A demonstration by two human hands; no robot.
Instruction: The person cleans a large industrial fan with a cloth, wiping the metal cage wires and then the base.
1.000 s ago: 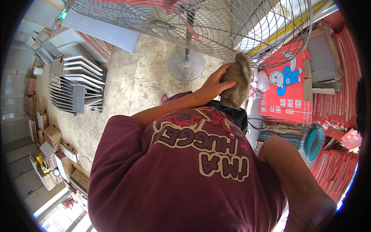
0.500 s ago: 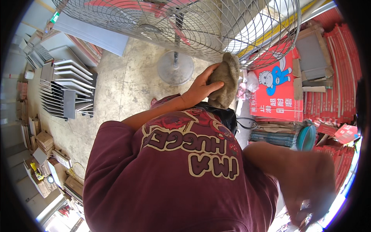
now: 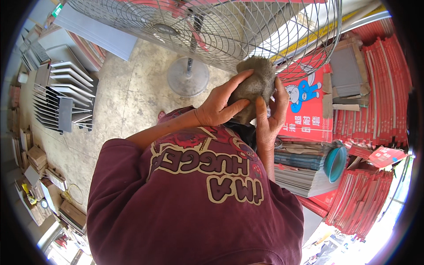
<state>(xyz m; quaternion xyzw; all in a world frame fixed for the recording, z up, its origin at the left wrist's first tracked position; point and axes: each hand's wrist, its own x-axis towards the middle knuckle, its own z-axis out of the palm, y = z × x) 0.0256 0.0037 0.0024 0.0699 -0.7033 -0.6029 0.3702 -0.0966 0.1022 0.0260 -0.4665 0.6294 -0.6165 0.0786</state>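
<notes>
A folded grey-brown cloth, thick and fuzzy like a rag, is held between my two hands in front of my chest. On its left side my left hand grips it, thumb toward me and fingers behind. My right hand pinches the cloth's right edge, with the thumb on the near face. Just beyond the cloth is the wire guard of a large standing fan; whether they touch I cannot tell.
The fan's round base stands on the concrete floor. A rack of tile panels is at left. To my right are a red printed carton, stacked red boxes, a teal basin and stacked pale slabs.
My right hand has come up from the lower right and taken hold of the cloth beside my left hand. The cloth has shifted slightly left and turned.
</notes>
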